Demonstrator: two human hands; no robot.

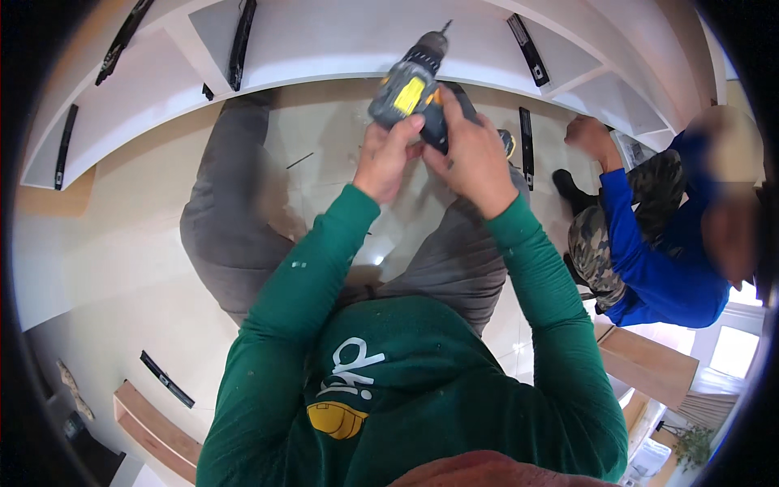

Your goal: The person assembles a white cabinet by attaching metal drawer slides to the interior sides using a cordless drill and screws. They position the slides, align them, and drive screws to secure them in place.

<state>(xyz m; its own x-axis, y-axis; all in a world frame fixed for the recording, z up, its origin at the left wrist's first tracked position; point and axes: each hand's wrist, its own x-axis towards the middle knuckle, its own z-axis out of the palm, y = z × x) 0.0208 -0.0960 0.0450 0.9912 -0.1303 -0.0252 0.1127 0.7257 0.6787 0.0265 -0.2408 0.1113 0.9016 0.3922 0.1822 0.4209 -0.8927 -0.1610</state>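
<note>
A dark cordless drill (410, 91) with a yellow label is held up in front of me, tilted toward the upper right. A thin drill bit (446, 28) sticks out of its chuck. My right hand (477, 158) is closed around the drill's grip, near an orange part. Thumb and fingers of my left hand (385, 161) press against the rear underside of the drill body; some of those fingers are hidden. Just beyond the drill runs the white cabinet frame (324, 61), with black drawer slides (241, 49) fixed to its panels, another slide (527, 50) being to the right.
A co-worker in a blue sleeve (621, 207) crouches at the right, a hand (591, 140) close to the cabinet. Loose slides lie on the tiled floor, one (527, 150) by my right leg and one (166, 379) at lower left. A wooden drawer part (158, 426) lies nearby.
</note>
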